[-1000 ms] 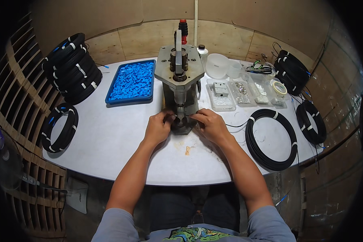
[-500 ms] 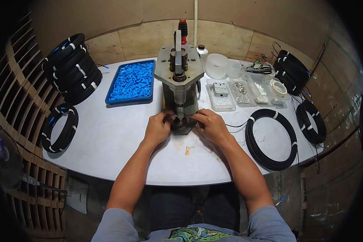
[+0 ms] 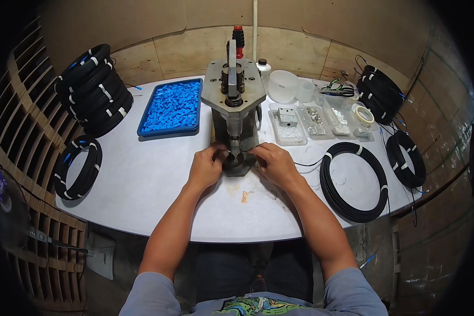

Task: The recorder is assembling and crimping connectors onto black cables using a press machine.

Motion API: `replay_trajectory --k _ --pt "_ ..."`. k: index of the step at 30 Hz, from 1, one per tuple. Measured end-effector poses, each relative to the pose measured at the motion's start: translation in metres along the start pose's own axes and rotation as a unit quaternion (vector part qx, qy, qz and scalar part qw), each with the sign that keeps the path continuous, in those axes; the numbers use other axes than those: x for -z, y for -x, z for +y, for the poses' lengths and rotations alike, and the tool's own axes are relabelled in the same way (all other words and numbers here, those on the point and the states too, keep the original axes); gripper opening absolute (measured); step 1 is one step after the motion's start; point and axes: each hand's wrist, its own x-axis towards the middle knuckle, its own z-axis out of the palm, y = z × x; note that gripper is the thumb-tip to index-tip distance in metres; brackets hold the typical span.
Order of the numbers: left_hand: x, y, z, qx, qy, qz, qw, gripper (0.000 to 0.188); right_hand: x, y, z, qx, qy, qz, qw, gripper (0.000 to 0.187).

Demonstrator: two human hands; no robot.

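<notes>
A metal hand press with a lever and a red-and-black grip stands in the middle of the table. At the left of its lower punch, my left hand is closed in a pinch; what its fingertips hold is too small and dark to make out. Opposite it, my right hand pinches the end of a black cable close to the punch. That cable runs out behind the hand to a large black cable coil tied with white bands, lying on the right of the table.
Left of the press lies a blue tray of small blue parts. Stacked cable coils stand at the far left, more at the far right. Clear boxes of small parts, a white tub and a tape roll sit behind my right hand.
Both hands stay at the punch, with hardly any shift of the right fingers. At the far left, the purple piece on the fan has turned slightly upward.
</notes>
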Motion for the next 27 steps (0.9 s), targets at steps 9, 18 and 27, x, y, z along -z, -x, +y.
replay_trajectory --k 9,18,27 --pt "0.0008 0.0002 0.002 -0.002 -0.006 0.0 1.0 0.019 -0.0007 0.0001 0.0009 0.008 0.005 0.005 1.0 0.043" --pt "-0.0004 0.0 0.001 -0.001 0.001 0.001 1.0 0.019 -0.0018 0.0001 0.0007 0.008 0.008 0.017 1.0 0.041" --pt "0.0001 0.0004 0.0029 0.002 0.0 0.002 1.0 0.02 -0.0027 0.0004 0.0018 0.006 0.009 0.019 1.0 0.042"
